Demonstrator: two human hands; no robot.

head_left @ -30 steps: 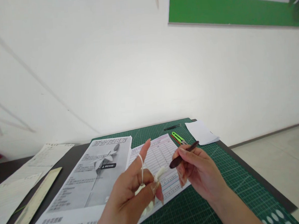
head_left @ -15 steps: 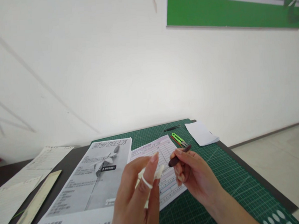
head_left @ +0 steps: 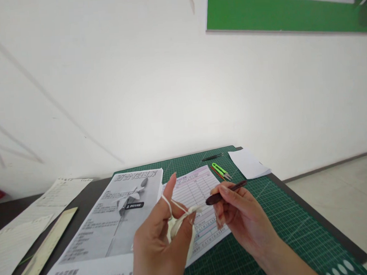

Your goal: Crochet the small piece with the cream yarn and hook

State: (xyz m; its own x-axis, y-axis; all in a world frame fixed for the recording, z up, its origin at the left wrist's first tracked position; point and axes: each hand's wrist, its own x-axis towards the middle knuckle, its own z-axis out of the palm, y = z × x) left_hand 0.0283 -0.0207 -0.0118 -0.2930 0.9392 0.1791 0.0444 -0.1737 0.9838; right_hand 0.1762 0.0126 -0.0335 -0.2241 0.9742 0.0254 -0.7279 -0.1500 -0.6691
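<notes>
My left hand point(head_left: 159, 239) pinches a small cream crochet piece point(head_left: 196, 209) between thumb and fingers. A strand of white yarn point(head_left: 167, 203) loops round its raised index finger and runs down to the piece. Part of the cream work hangs behind the thumb. In my right hand point(head_left: 244, 210) a crochet hook point(head_left: 214, 198) with a dark brown handle is gripped between thumb and fingers. The hook points left, close to the crochet piece; its thin metal tip is hard to make out, so I cannot tell whether it sits in a stitch.
Beneath my hands lies a printed form point(head_left: 201, 186) on a green cutting mat point(head_left: 280, 214). Green thread snips point(head_left: 220, 170), a dark slim tool point(head_left: 213, 157) and a white paper point(head_left: 248, 163) lie farther back. Leftward are a printed picture sheet point(head_left: 114, 223), a ruler point(head_left: 47, 247) and handwritten sheets point(head_left: 59, 199).
My left hand has turned, its index finger now raised with yarn stretched from it, and the cream piece shows more. The hook in my right hand has tilted slightly and shifted a little right.
</notes>
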